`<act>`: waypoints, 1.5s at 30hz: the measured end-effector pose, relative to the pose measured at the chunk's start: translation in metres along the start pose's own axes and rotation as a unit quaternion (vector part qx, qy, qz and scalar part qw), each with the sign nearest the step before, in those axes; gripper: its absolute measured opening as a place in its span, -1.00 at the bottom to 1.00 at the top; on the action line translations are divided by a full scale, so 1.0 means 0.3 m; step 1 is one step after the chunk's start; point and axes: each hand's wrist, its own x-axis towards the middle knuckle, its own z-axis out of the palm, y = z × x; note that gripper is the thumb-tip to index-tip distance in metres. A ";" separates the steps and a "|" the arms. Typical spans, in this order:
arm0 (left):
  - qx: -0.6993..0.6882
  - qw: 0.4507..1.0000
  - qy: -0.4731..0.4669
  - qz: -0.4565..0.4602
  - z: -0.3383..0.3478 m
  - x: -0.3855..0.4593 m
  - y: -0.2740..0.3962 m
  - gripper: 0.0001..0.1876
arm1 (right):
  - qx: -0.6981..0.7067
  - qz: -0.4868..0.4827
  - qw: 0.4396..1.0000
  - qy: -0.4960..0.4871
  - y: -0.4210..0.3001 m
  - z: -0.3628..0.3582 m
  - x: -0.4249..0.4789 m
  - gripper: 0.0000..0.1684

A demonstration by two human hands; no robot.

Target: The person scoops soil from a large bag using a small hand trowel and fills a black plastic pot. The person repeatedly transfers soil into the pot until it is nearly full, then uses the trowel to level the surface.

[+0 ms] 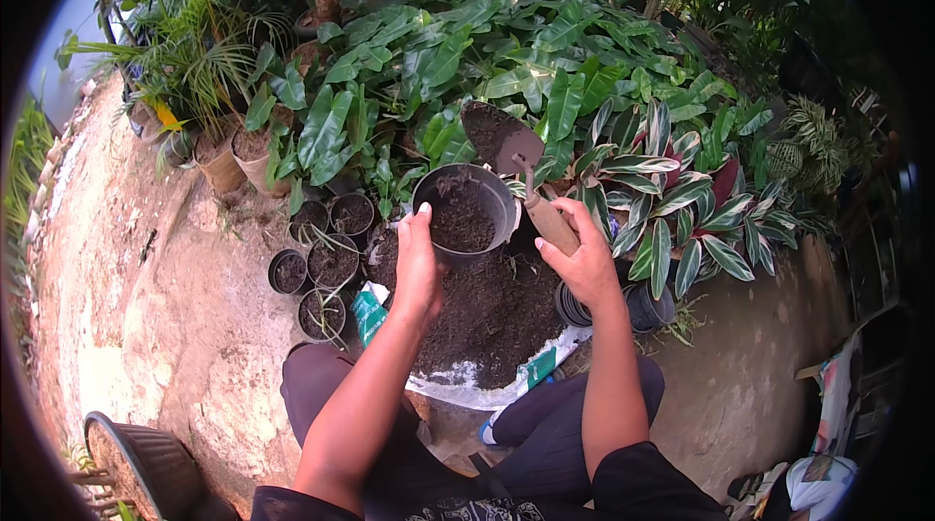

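Observation:
My left hand [419, 269] grips the near left rim of a black plastic plant pot [467, 218], its thumb on the edge. Dark soil partly fills the pot, which is tilted towards me. In my right hand [581, 251] is the wooden handle of a garden trowel [522, 148]. The trowel's blade points up and away, above the pot's far right rim, with dark soil on it. Below both hands a heap of potting soil [489, 309] lies on an opened white and green plastic sack [471, 393].
Several small black pots [332, 262] with soil stand left of the heap, some holding thin seedlings. Stacked empty pots [649, 305] lie at the right. Broad-leaved plants [453, 68] and a variegated plant [672, 192] rise beyond. A large ribbed pot [157, 462] is at lower left.

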 end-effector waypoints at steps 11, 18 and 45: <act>-0.076 0.995 -0.058 0.016 -0.059 0.030 0.017 -0.58 | -0.034 0.076 0.996 -0.025 0.033 0.003 0.001 -0.41; -0.112 0.992 -0.006 0.049 -0.035 0.001 0.034 -0.43 | -0.181 0.197 0.940 -0.214 0.158 0.095 -0.030 -0.33; -0.058 0.997 -0.011 0.058 -0.091 0.029 0.069 -0.39 | -0.078 0.434 0.766 -0.467 0.583 0.475 -0.131 -0.54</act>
